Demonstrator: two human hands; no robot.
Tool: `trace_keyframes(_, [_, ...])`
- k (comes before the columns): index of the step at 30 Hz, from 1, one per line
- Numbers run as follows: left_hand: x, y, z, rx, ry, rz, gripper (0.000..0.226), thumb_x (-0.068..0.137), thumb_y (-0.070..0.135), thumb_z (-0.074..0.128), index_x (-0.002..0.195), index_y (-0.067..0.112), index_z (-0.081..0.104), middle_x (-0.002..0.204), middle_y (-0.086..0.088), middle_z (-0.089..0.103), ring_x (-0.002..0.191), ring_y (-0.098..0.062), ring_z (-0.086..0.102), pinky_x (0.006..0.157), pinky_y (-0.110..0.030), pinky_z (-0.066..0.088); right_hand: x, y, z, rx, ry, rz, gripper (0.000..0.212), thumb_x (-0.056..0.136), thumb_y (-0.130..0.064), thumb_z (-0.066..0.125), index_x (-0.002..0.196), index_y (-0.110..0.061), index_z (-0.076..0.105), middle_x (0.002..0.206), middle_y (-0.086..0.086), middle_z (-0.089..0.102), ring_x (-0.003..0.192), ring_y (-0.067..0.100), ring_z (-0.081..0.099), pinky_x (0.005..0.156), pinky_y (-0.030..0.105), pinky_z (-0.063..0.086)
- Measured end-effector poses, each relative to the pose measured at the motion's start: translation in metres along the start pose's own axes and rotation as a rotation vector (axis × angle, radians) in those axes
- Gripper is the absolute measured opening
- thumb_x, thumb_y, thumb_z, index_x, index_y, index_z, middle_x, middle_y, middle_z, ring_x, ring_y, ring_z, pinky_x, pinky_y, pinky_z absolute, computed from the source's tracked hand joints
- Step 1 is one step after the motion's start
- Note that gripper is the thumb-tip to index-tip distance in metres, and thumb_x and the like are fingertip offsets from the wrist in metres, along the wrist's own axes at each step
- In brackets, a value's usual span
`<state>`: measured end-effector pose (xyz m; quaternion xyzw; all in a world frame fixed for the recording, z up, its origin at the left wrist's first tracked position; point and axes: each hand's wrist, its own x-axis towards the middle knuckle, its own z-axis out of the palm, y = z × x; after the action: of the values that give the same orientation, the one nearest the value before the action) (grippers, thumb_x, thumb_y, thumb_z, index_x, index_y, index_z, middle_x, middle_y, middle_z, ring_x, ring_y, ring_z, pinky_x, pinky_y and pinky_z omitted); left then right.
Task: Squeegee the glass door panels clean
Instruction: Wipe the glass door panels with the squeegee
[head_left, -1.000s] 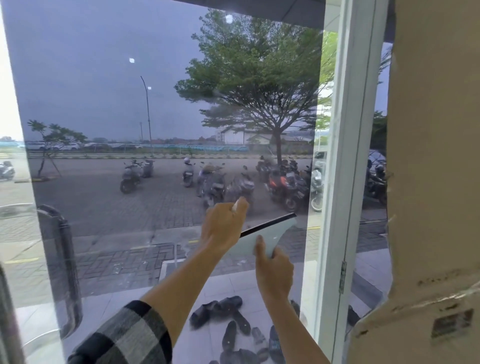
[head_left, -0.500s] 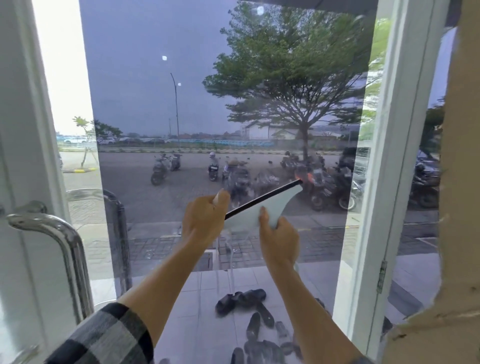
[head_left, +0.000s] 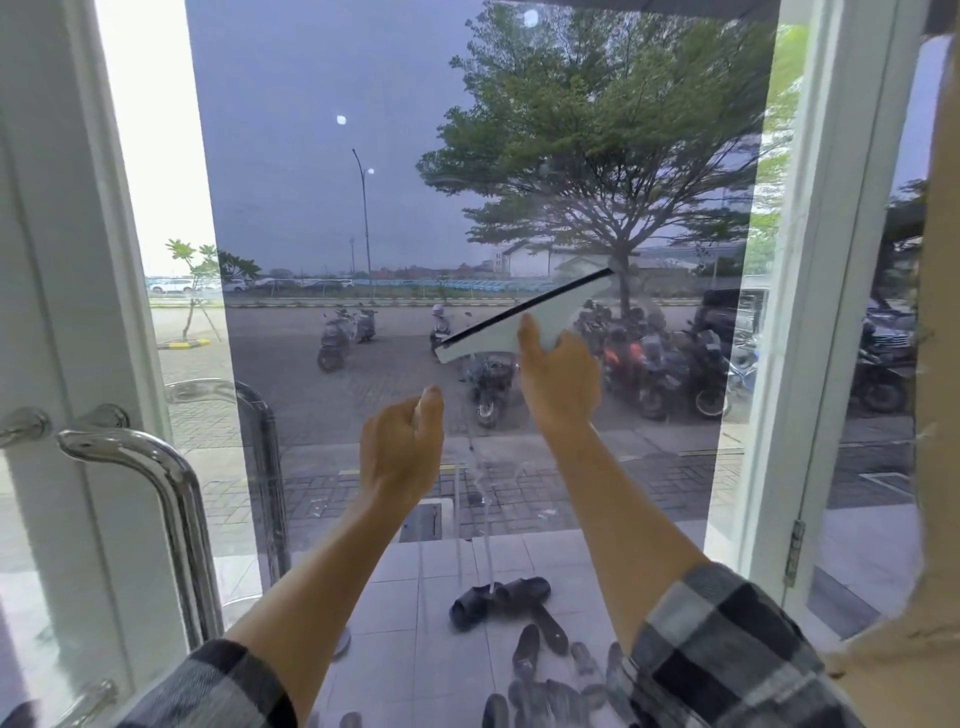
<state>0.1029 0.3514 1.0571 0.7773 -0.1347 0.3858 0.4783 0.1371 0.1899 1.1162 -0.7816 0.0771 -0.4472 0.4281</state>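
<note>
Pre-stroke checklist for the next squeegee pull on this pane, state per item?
1. Right hand grips the squeegee: ok.
2. Blade flat on the glass: cannot tell; the blade is tilted, right end higher.
3. Left hand out of the stroke path: not ok; it is off the squeegee, loosely curled, just below the blade's lower end.
4. Glass below the blade dry: not ok; water streaks run down under the squeegee.
5. Clearance to the door handle: ok; the handle is far left of both hands.
6. Clearance to the right frame: ok; a gap shows beyond the blade's right end.
</note>
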Motion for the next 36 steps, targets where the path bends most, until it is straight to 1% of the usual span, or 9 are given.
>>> trace_keyframes(4, [-0.007, -0.006, 0.009, 0.007, 0.032, -0.032, 0.047, 0.092, 0.046, 0.031, 0.053, 0.018, 0.032, 0.049, 0.0, 0.031, 0.047, -0.016, 0.027, 0.049, -0.032, 0.022, -0.023, 0.039, 0.01, 0.093, 0.026, 0.142, 0.071, 0.08, -0.082, 0.035, 0.084, -0.017, 0.063, 0.074, 0.0, 0.066, 0.071, 0.024, 0.066, 0.061, 0.039, 0.056])
trace_keyframes(9, [-0.021, -0.01, 0.021, 0.046, 0.016, -0.04, 0.042, 0.095, 0.037, 0.03, 0.058, 0.019, 0.032, 0.051, 0.004, 0.033, 0.048, -0.014, 0.028, 0.051, -0.033, 0.022, -0.073, 0.08, 0.005, 0.119, -0.007, 0.274, 0.053, 0.093, -0.061, 0.045, 0.078, -0.013, 0.061, 0.066, -0.005, 0.056, 0.063, 0.016, 0.057, 0.047, 0.024, 0.033])
trace_keyframes(14, [-0.031, -0.005, 0.031, 0.024, -0.093, -0.069, 0.033, 0.095, 0.028, 0.031, 0.068, 0.014, 0.043, 0.062, 0.0, 0.044, 0.058, -0.015, 0.038, 0.053, -0.032, 0.027, -0.094, 0.098, 0.001, 0.062, -0.061, 0.373, 0.053, 0.093, -0.062, 0.042, 0.073, -0.016, 0.057, 0.067, -0.002, 0.057, 0.063, 0.016, 0.056, 0.052, 0.027, 0.039])
trace_keyframes(17, [-0.034, 0.0, 0.038, -0.028, -0.143, -0.087, 0.028, 0.102, 0.021, 0.035, 0.078, 0.012, 0.047, 0.073, 0.0, 0.047, 0.067, -0.015, 0.042, 0.058, -0.029, 0.03, -0.092, 0.096, -0.009, -0.019, -0.036, 0.333, 0.056, 0.093, -0.062, 0.04, 0.077, -0.012, 0.058, 0.067, -0.003, 0.056, 0.064, 0.017, 0.055, 0.054, 0.029, 0.039])
trace_keyframes(21, [-0.034, 0.002, 0.044, -0.018, -0.166, -0.037, 0.029, 0.108, 0.03, 0.035, 0.093, 0.011, 0.052, 0.084, -0.002, 0.054, 0.077, -0.015, 0.051, 0.065, -0.026, 0.036, -0.059, 0.061, -0.027, 0.059, 0.035, 0.154, 0.054, 0.093, -0.063, 0.041, 0.072, -0.015, 0.055, 0.063, -0.004, 0.055, 0.059, 0.016, 0.055, 0.049, 0.026, 0.037])
trace_keyframes(27, [-0.03, 0.001, 0.052, -0.027, -0.198, -0.006, 0.029, 0.108, 0.036, 0.032, 0.099, 0.016, 0.051, 0.086, -0.005, 0.061, 0.08, -0.022, 0.06, 0.065, -0.032, 0.044, 0.036, 0.019, -0.045, 0.091, 0.105, 0.121, 0.064, 0.09, -0.071, 0.035, 0.091, -0.013, 0.061, 0.086, 0.002, 0.063, 0.08, 0.021, 0.06, 0.071, 0.035, 0.049])
trace_keyframes(30, [-0.026, 0.0, 0.059, -0.044, -0.206, 0.0, 0.026, 0.108, 0.035, 0.032, 0.099, 0.018, 0.05, 0.085, -0.003, 0.061, 0.079, -0.022, 0.06, 0.066, -0.033, 0.046, 0.043, 0.044, -0.035, 0.094, 0.056, 0.181, 0.057, 0.086, -0.077, 0.033, 0.077, -0.023, 0.051, 0.075, -0.004, 0.051, 0.071, 0.017, 0.05, 0.072, 0.039, 0.048])
trace_keyframes(32, [-0.026, -0.001, 0.065, -0.049, -0.21, 0.003, 0.026, 0.108, 0.037, 0.032, 0.103, 0.019, 0.05, 0.089, -0.002, 0.063, 0.082, -0.02, 0.062, 0.069, -0.035, 0.048, 0.029, 0.069, -0.027, 0.102, 0.042, 0.247, 0.06, 0.086, -0.076, 0.035, 0.081, -0.019, 0.054, 0.077, -0.001, 0.053, 0.071, 0.017, 0.052, 0.069, 0.036, 0.048])
trace_keyframes(36, [-0.033, -0.004, 0.079, -0.069, -0.224, -0.004, 0.026, 0.107, 0.038, 0.034, 0.108, 0.019, 0.051, 0.101, -0.001, 0.066, 0.091, -0.018, 0.064, 0.078, -0.035, 0.052, -0.029, 0.122, -0.013, 0.177, 0.063, 0.356, 0.061, 0.089, -0.071, 0.039, 0.063, -0.016, 0.048, 0.062, -0.001, 0.051, 0.059, 0.018, 0.051, 0.056, 0.029, 0.042])
